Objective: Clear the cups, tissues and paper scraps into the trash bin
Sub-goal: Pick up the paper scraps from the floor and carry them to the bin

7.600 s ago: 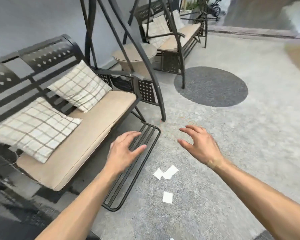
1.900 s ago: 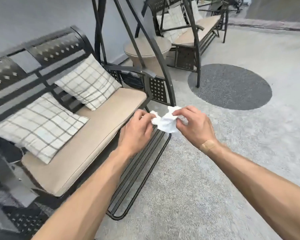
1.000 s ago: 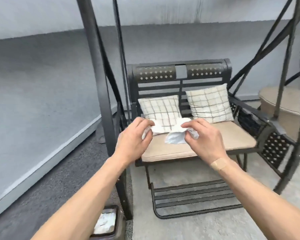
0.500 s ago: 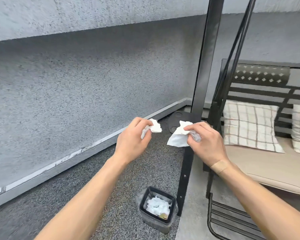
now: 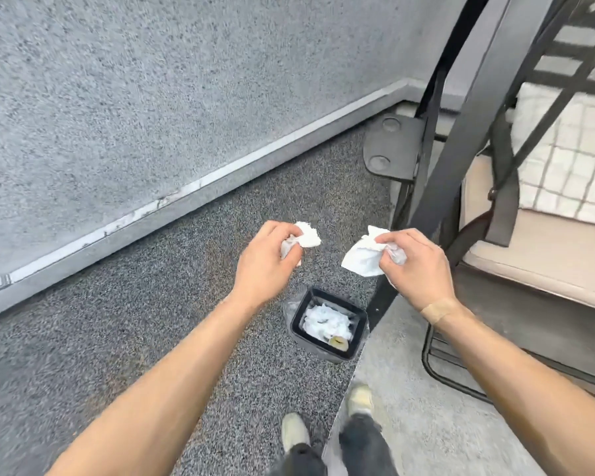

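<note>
My left hand point(image 5: 265, 266) grips a small crumpled white paper scrap point(image 5: 308, 237). My right hand point(image 5: 418, 266) pinches a larger white tissue point(image 5: 361, 259). Both hands hover apart, above and a little beyond a small black square trash bin point(image 5: 358, 333) on the floor. The bin holds white crumpled tissues and a yellowish piece at its near corner.
A grey textured wall point(image 5: 134, 97) with a pale base strip runs along the left. A black swing frame post point(image 5: 461, 159) rises just right of the bin, with its foot plate point(image 5: 390, 147) behind. The cushioned seat point(image 5: 536, 252) and checked pillow point(image 5: 571, 159) lie right. My shoes point(image 5: 294, 431) stand near the bin.
My view has tilted down and moved closer to the bin. Both hands have drawn slightly apart, each still holding its white piece, and now hover over the bin.
</note>
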A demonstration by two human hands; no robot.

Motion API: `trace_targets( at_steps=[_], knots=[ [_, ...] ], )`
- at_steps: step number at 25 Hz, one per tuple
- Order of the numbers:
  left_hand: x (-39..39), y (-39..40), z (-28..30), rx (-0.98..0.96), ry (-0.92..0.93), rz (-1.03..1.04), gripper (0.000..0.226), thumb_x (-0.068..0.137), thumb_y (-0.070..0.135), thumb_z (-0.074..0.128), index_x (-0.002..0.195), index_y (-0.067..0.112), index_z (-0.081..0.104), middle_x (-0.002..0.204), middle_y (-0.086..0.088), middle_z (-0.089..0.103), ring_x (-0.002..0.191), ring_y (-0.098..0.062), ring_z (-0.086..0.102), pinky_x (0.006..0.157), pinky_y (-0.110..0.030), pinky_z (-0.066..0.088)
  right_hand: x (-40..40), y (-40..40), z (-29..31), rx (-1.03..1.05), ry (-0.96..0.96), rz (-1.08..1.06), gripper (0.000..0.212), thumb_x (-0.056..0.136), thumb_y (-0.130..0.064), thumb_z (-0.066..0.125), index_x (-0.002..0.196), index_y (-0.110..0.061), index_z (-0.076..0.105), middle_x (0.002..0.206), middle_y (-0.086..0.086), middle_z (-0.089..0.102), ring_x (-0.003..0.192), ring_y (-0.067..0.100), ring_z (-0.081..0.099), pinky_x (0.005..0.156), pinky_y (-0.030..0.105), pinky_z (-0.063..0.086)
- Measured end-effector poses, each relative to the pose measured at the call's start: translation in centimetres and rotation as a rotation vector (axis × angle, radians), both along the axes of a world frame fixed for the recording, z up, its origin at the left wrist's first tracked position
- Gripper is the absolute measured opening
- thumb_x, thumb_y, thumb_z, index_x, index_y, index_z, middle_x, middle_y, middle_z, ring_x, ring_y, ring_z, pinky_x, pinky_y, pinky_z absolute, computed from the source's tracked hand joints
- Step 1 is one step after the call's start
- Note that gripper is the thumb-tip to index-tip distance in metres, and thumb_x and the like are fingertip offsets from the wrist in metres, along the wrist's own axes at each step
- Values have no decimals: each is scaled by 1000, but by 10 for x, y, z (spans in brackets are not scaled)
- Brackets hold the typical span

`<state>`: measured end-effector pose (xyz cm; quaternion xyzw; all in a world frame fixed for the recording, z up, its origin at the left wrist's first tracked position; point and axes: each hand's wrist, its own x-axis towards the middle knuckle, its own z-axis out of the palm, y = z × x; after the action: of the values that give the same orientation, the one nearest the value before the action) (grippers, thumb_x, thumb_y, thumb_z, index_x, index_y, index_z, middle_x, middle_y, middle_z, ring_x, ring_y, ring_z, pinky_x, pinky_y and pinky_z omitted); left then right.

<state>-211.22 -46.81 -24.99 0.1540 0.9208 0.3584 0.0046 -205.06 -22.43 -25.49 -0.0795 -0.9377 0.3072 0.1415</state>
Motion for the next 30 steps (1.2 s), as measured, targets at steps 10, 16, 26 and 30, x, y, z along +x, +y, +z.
trace_targets(
  at_steps=[10,16,26,30],
  knots=[
    [-19,41,-274,3,-455,182,19,91,27,62,109,24,61,115,7,56,103,-12,58,94,-43,52,-23,17,-289,-112,-480,-46,29,80,-19,61,106,-30,67,112,-5,62,96,19,61,80,28,43],
    [-24,54,-413,-101,-617,202,21,90,14,66,107,25,63,118,2,61,91,-9,61,85,-27,56,-34,6,-426,37,-701,89,30,87,-20,55,115,-29,62,120,2,61,100,25,62,87,36,48],
    [-15,66,-501,-485,-594,171,19,93,33,58,108,21,59,89,-4,70,76,-27,68,68,-37,58,-40,-14,-516,122,-892,156,51,85,-18,57,133,-29,44,133,7,48,106,33,60,85,38,45],
    [-14,68,-494,-494,-615,140,26,93,39,55,113,23,58,99,-6,70,83,-31,69,72,-42,59,-36,-17,-510,126,-935,188,55,85,-23,60,136,-29,39,136,8,46,113,32,57,87,39,45]
  ],
)
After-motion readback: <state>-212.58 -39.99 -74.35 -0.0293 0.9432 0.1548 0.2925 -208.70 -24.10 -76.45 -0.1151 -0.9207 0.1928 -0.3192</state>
